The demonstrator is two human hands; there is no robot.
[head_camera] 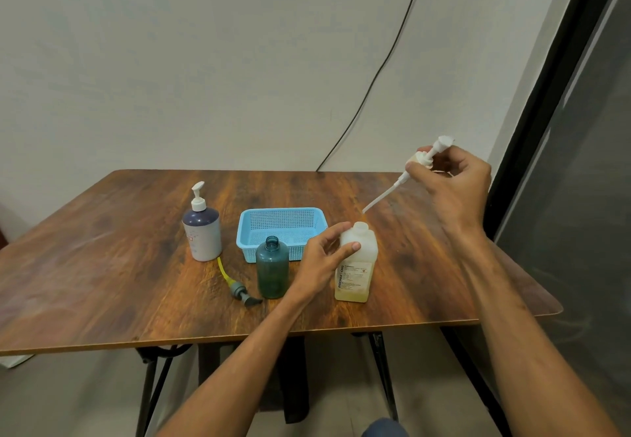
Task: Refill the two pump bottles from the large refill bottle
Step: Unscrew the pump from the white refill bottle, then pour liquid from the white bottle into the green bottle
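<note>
A translucent refill bottle point(355, 266) with yellowish liquid at its bottom stands uncapped right of centre. My left hand point(324, 259) grips its shoulder. Lifted clear above the bottle's open neck, tube end down, is its white pump head point(423, 160) with a long tube, held in my right hand point(454, 184). A teal pump bottle point(272, 267) stands open beside my left hand. Its grey pump with a yellow tube point(235, 284) lies on the table to the left. A white and dark blue pump bottle point(202, 231) stands further left with its pump on.
A light blue mesh basket point(281, 231) sits behind the teal bottle on the wooden table point(102, 266). A black cable hangs down the wall behind. A dark framed pane runs along the right side.
</note>
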